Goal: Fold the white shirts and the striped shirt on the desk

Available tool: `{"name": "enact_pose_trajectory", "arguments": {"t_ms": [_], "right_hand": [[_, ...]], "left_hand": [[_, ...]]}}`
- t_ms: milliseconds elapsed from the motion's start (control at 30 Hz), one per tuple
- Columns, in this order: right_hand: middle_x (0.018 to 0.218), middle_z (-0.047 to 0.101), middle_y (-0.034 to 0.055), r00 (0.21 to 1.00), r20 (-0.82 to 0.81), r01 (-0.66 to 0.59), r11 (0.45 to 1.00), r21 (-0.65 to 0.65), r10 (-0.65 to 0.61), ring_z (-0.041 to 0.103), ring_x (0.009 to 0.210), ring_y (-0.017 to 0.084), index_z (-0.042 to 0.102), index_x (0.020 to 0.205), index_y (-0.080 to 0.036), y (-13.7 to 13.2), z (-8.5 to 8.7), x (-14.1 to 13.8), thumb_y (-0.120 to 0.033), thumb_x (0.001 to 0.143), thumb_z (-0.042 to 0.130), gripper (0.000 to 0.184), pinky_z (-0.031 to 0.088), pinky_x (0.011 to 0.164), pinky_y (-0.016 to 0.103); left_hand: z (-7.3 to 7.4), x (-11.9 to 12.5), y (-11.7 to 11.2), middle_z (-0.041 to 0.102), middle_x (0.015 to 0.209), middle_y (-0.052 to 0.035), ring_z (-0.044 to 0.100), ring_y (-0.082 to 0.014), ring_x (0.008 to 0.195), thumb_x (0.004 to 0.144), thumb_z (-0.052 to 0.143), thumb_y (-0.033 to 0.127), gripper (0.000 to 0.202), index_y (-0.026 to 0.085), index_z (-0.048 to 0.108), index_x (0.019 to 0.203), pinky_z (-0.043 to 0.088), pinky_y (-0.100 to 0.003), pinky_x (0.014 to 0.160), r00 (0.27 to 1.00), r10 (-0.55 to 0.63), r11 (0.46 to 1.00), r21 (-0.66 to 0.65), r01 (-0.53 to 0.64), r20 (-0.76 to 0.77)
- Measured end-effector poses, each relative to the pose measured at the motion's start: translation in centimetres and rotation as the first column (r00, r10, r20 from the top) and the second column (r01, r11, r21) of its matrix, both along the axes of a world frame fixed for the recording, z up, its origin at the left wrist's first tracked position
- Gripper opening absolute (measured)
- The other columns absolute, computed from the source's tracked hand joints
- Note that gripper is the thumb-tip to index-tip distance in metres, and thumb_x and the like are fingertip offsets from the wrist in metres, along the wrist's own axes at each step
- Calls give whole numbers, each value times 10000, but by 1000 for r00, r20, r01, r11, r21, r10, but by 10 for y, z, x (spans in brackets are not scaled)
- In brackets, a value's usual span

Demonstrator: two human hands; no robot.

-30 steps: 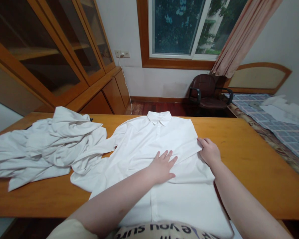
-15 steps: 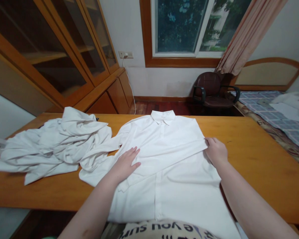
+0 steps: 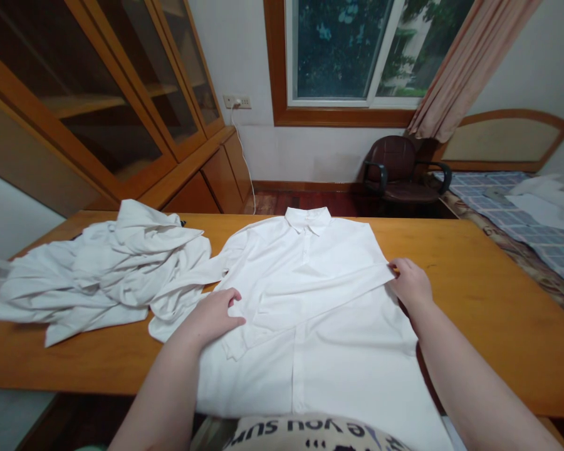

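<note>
A white collared shirt (image 3: 338, 351) lies front up on the wooden table, with its collar at the far edge. One sleeve is folded across the chest from the right, its cuff end near the left side. At the shirt's right edge, my right hand (image 3: 411, 282) pinches the sleeve fold between thumb and fingers. My left hand (image 3: 219, 316) rests on the shirt's left side, fingers bent and thumb apart, close to the folded cuff. White cloth shows in the gap between thumb and forefinger. The other sleeve stretches out leftward, partly hidden behind my left hand.
A crumpled heap of white clothing (image 3: 108, 269) covers the left of the table (image 3: 489, 307). Beyond the table are a glass-door cabinet (image 3: 169, 94), a brown armchair (image 3: 397, 166) and a bed (image 3: 521, 213) with a checked cover. A white cord (image 3: 247, 156) hangs from a wall socket.
My left hand has slid left from the folded sleeve towards the shirt's left edge, and its fingers have bent. My right hand keeps its pinch at nearly the same spot.
</note>
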State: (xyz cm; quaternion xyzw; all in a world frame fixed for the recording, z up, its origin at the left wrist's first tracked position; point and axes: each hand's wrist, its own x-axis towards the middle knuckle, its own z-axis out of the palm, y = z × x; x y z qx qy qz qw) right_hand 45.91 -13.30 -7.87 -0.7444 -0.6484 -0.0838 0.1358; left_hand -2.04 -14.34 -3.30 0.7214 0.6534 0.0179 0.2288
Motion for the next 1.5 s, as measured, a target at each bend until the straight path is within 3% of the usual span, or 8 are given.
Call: {"name": "enact_pose_trajectory", "arguments": {"t_ms": [200, 400, 533, 733, 933, 1100, 1300, 1500], "right_hand": [[1019, 647, 67, 984, -61, -170, 985, -1, 170, 589, 914, 198, 688, 982, -188, 3, -7, 9, -112, 776, 445, 328, 433, 803, 295], [1185, 639, 60, 952, -87, -301, 949, -94, 294, 551, 1074, 244, 670, 1122, -222, -2, 2, 15, -245, 775, 536, 372, 399, 939, 403], [1103, 670, 73, 938, -228, -289, 952, -100, 261, 576, 1015, 226, 696, 1033, -213, -6, 12, 18, -427, 844, 496, 348, 415, 893, 353], [677, 654, 47, 924, -348, 60, 961, -272, -156, 583, 642, 190, 647, 697, -198, -4, 11, 24, -563, 835, 424, 449, 376, 549, 266], [594, 615, 7, 841, -523, -78, 926, -368, -137, 528, 562, 148, 580, 619, -191, -8, 12, 31, -593, 788, 474, 449, 356, 528, 246], [556, 582, 3, 861, -450, 41, 914, -403, -237, 517, 541, 157, 571, 638, -202, -5, 10, 25, -572, 790, 470, 413, 327, 507, 257], [627, 617, 25, 859, -479, 30, 950, -311, -184, 546, 609, 170, 568, 655, -196, -2, 6, 25, -477, 806, 465, 334, 364, 563, 263], [786, 671, 32, 787, -612, -161, 935, -316, -72, 587, 715, 182, 644, 841, -188, -10, 14, 26, -468, 730, 586, 306, 417, 641, 264]], "left_hand": [[3, -3, 4, 614, 709, -2, 580, -203, 713, 707, 542, 423, 212, 212, 535, 719, 382, -278, 618, 983, 104, 994, 16, -108, 148], [-23, -14, 10, 598, 636, 33, 564, -162, 581, 667, 572, 522, 361, 210, 541, 845, 404, -245, 527, 714, 430, 879, -77, -470, 552], [-34, -18, 14, 656, 727, 16, 612, -182, 677, 694, 574, 465, 290, 223, 569, 854, 433, -256, 609, 799, 442, 855, 77, -512, 409], [-34, -13, 18, 683, 855, -19, 627, -216, 838, 746, 516, 385, 205, 226, 600, 843, 430, -277, 718, 896, 364, 899, 154, -409, 254], [-35, -13, 20, 684, 875, -21, 627, -213, 829, 775, 483, 386, 218, 224, 604, 857, 424, -270, 701, 909, 360, 909, 138, -392, 208], [-36, -13, 20, 689, 899, -32, 628, -215, 850, 786, 475, 385, 229, 219, 609, 868, 423, -267, 705, 913, 360, 907, 155, -391, 195], [-40, -14, 22, 690, 876, -23, 630, -202, 807, 775, 486, 378, 223, 221, 618, 864, 422, -255, 677, 911, 367, 902, 169, -398, 190], [-40, -13, 21, 691, 880, -22, 632, -200, 812, 777, 488, 382, 225, 223, 619, 866, 424, -254, 675, 914, 359, 901, 183, -393, 191]]}}
